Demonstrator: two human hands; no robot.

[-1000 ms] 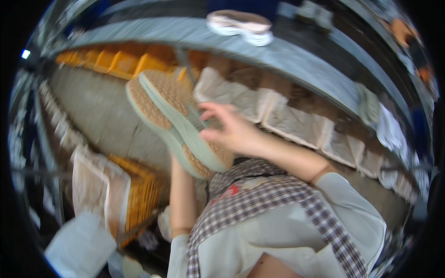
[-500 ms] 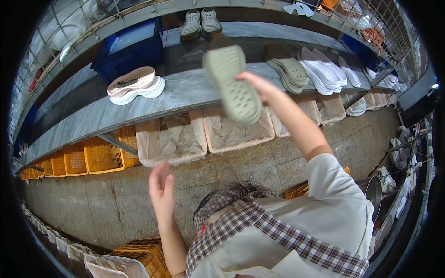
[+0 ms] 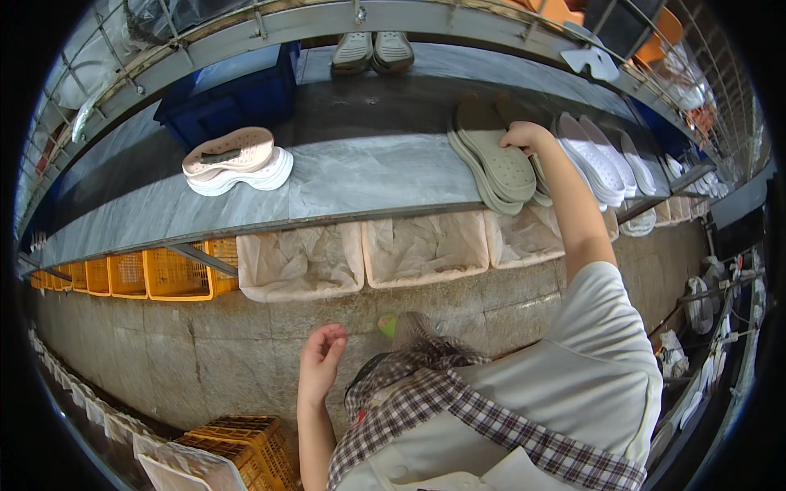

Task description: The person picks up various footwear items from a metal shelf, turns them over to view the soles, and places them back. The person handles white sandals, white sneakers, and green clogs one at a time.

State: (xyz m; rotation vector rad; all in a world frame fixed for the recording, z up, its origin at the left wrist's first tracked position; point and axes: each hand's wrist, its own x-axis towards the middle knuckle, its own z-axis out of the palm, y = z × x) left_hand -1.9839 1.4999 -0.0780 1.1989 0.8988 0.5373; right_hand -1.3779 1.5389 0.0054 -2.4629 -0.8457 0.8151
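Observation:
My right hand (image 3: 528, 137) reaches over the shelf, its fingers closed on the edge of a sage-green shoe sole (image 3: 495, 155). That sole lies on the shelf among other green soles, overlapping another one beneath it; part of a further green sole shows behind my fingers. White soles (image 3: 594, 159) stand in a row just right of that hand. My left hand (image 3: 321, 360) hangs in front of my body over the floor, fingers loosely bent, thumb apart, with nothing in it.
A beige sole (image 3: 232, 151) sits on a white sole (image 3: 262, 173) at the shelf's left, near a blue bin (image 3: 233, 94). Two green-grey soles (image 3: 372, 53) stand at the back. Lined baskets (image 3: 426, 250) and yellow crates (image 3: 176, 274) are below; a wire rack (image 3: 360, 12) overhangs the shelf.
My right hand has moved right and brought the green sole from mid-air down onto the shelf beside the other green soles. My left hand has shifted slightly right and down.

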